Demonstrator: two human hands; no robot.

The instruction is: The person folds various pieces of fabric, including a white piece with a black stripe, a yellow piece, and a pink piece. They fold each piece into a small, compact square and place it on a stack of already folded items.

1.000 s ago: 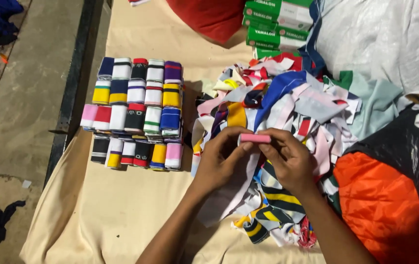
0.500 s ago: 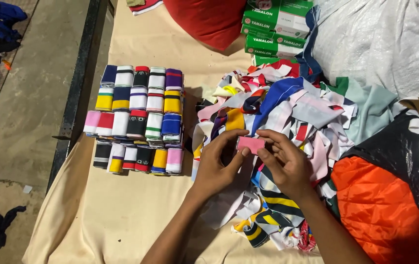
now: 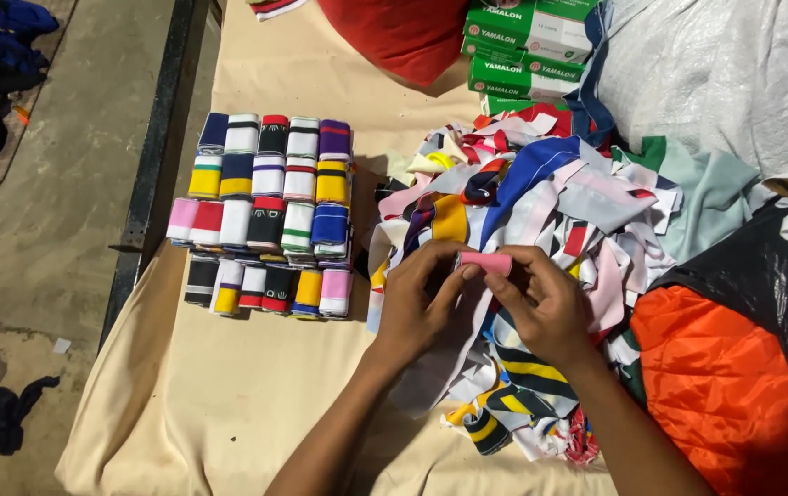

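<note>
A small pink folded fabric strip (image 3: pixel 486 263) is held between the left hand (image 3: pixel 417 308) and the right hand (image 3: pixel 545 308), above a loose heap of striped fabric strips (image 3: pixel 541 197). Rows of folded multicoloured fabric bands (image 3: pixel 270 216) are laid left of the heap on the beige cloth-covered table (image 3: pixel 229 395). Stacked green cardboard boxes (image 3: pixel 523 46) are set behind the heap.

Small pink folded fabric strip (image 3: pixel 485 263) pinched between left hand (image 3: pixel 415 306) and right hand (image 3: pixel 541 308), above a loose heap of multicoloured striped fabric strips (image 3: pixel 541 211). Neat rows of folded coloured strips (image 3: pixel 270 213) on beige cloth-covered table (image 3: pixel 229 395). Green-and-white boxes (image 3: pixel 523 46) beyond.
</note>
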